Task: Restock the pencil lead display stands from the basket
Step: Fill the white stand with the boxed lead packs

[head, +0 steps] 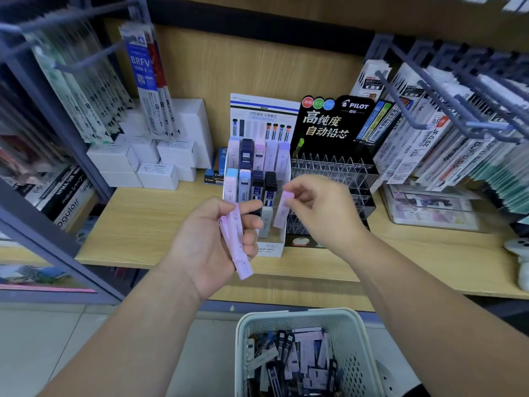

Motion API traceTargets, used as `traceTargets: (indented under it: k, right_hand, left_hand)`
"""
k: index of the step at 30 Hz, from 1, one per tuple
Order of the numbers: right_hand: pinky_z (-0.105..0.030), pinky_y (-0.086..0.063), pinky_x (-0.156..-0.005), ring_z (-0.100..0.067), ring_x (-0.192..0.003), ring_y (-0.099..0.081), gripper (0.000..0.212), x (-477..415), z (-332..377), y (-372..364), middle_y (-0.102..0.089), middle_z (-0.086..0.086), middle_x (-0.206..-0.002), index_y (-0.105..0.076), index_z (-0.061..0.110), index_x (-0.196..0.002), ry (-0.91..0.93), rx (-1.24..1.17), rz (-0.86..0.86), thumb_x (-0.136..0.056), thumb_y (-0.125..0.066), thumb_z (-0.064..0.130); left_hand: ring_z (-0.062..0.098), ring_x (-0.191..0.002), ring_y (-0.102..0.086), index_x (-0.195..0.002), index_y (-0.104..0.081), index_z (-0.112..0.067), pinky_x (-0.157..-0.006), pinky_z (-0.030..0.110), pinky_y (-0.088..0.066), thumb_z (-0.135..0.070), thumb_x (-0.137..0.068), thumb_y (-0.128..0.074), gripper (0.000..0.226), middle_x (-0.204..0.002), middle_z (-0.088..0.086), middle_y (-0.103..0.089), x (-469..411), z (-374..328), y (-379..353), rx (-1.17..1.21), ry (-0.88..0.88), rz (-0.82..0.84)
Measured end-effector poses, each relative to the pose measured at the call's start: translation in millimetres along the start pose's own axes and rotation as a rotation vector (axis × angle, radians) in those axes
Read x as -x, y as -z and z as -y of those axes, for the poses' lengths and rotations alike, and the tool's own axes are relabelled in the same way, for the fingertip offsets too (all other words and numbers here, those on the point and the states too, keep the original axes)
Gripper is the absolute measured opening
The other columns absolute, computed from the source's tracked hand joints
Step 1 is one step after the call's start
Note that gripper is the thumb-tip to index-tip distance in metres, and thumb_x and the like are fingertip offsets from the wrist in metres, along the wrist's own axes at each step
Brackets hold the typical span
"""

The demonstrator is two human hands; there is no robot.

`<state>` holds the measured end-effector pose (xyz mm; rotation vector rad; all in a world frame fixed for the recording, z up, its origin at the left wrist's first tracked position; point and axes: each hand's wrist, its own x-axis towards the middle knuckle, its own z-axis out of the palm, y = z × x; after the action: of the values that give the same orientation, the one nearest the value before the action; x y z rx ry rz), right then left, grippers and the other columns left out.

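Observation:
My left hand (217, 239) grips a small stack of pink lead cases (239, 247) in front of the white tiered display stand (272, 250). My right hand (320, 207) pinches a single pink lead case (282, 209) by its top end, hanging upright over the stand's front right row. The stand holds rows of pink, purple, light blue and dark blue cases (257, 167). Beside it on the right stands a black Pilot display stand (335, 167) with clear triangular slots. Below, on the floor, a pale perforated basket (360, 348) holds several loose lead cases (303, 356).
Both stands sit on a wooden shelf (143, 224). White boxes (154, 159) are stacked at the left rear. Refill packs hang on hooks at upper left (86, 90) and upper right (458, 116). A clear box (429, 207) sits at the right.

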<state>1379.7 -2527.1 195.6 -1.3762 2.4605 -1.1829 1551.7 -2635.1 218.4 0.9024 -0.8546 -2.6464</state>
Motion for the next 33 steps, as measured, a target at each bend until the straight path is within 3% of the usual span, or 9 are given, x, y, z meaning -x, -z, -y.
traceTargets:
  k: [4,8,10,17,21,23,26,29,33]
  right_hand:
    - [-0.034,-0.051,-0.08,-0.017,-0.089,-0.06,0.008,0.5,-9.1,-15.5,-0.07,0.006,-0.089,-0.075,0.018,-0.095,0.165,0.222,-0.004,-0.088,-0.075,0.013]
    - [-0.042,-0.054,-0.071,-0.028,-0.088,-0.06,0.011,5.4,-13.1,-28.1,-0.067,0.001,-0.089,-0.077,0.012,-0.086,0.244,0.333,-0.02,-0.079,-0.078,0.003]
    - [-0.042,-0.055,-0.066,-0.029,-0.086,-0.061,0.013,7.4,-14.6,-32.7,-0.064,0.001,-0.089,-0.077,0.01,-0.084,0.254,0.35,-0.054,-0.076,-0.08,0.0]
    - [-0.032,-0.053,-0.071,-0.024,-0.084,-0.063,0.018,8.2,-14.9,-32.7,-0.065,-0.002,-0.095,-0.074,0.011,-0.099,0.262,0.324,-0.064,-0.084,-0.075,0.003]
    - [-0.024,-0.05,-0.074,-0.008,-0.077,-0.06,0.008,12.2,-5.9,-19.9,-0.065,0.005,-0.093,-0.074,0.013,-0.096,0.192,0.133,-0.116,-0.09,-0.071,0.008]
    - [-0.022,-0.05,-0.072,-0.012,-0.075,-0.063,0.008,14.6,9.5,-11.2,-0.069,0.004,-0.087,-0.075,0.018,-0.092,0.038,-0.098,-0.08,-0.093,-0.069,0.012]
    - [-0.023,-0.049,-0.06,-0.018,-0.07,-0.064,0.008,17.2,35.8,-1.3,-0.073,-0.01,-0.082,-0.076,0.023,-0.093,-0.208,-0.477,0.082,-0.093,-0.072,0.017]
    - [-0.019,-0.045,-0.055,-0.013,-0.066,-0.059,0.006,18.1,47.3,5.1,-0.07,-0.007,-0.074,-0.078,0.016,-0.092,-0.274,-0.583,0.167,-0.089,-0.076,0.012]
    - [-0.019,-0.047,-0.055,-0.016,-0.066,-0.064,0.01,17.1,50.5,13.2,-0.072,-0.01,-0.075,-0.077,0.011,-0.089,-0.374,-0.77,0.275,-0.085,-0.076,0.001]
  left_hand:
    - [0.019,-0.053,-0.049,-0.126,-0.057,0.002,-0.046,0.026,-0.04,-0.017,-0.095,-0.041,0.04,-0.086,0.016,-0.069,1.2,-2.7,1.4,-0.003,-0.056,-0.014]
    - [0.02,-0.051,-0.047,-0.099,-0.044,-0.011,-0.049,0.025,-0.038,-0.013,-0.095,-0.039,0.007,-0.103,0.023,-0.072,4.6,-6.1,-1.1,0.034,-0.102,-0.034]
    - [0.02,-0.052,-0.046,-0.089,-0.041,-0.013,-0.05,0.025,-0.038,-0.013,-0.097,-0.038,0.008,-0.108,0.025,-0.072,4.7,-5.6,-2.0,0.028,-0.106,-0.038]
    - [0.023,-0.067,-0.072,-0.12,-0.06,-0.006,-0.056,0.03,-0.059,-0.011,-0.103,-0.048,0.022,-0.103,0.019,-0.075,0.5,-1.2,5.0,-0.014,-0.135,-0.13]
    - [0.022,-0.06,-0.07,-0.122,-0.064,-0.023,-0.049,0.031,-0.056,-0.025,-0.102,-0.054,0.022,-0.087,0.012,-0.077,3.8,-0.1,3.6,-0.176,-0.118,-0.185]
    - [0.02,-0.051,-0.06,-0.122,-0.065,-0.026,-0.045,0.026,-0.047,-0.029,-0.101,-0.056,0.022,-0.081,0.011,-0.074,5.4,1.1,1.4,-0.26,-0.122,-0.157]
    - [0.02,-0.043,-0.046,-0.119,-0.066,-0.019,-0.04,0.022,-0.031,-0.027,-0.1,-0.058,0.022,-0.074,0.014,-0.068,6.5,4.4,-3.9,-0.367,-0.142,-0.097]
    - [0.018,-0.039,-0.039,-0.117,-0.063,-0.01,-0.041,0.019,-0.022,-0.024,-0.099,-0.057,0.023,-0.066,0.016,-0.064,9.1,8.0,-9.9,-0.414,-0.143,-0.045]
    - [0.015,-0.039,-0.044,-0.121,-0.064,-0.015,-0.042,0.019,-0.021,-0.024,-0.1,-0.055,0.025,-0.064,0.017,-0.062,15.9,7.5,-14.2,-0.416,-0.154,0.014]
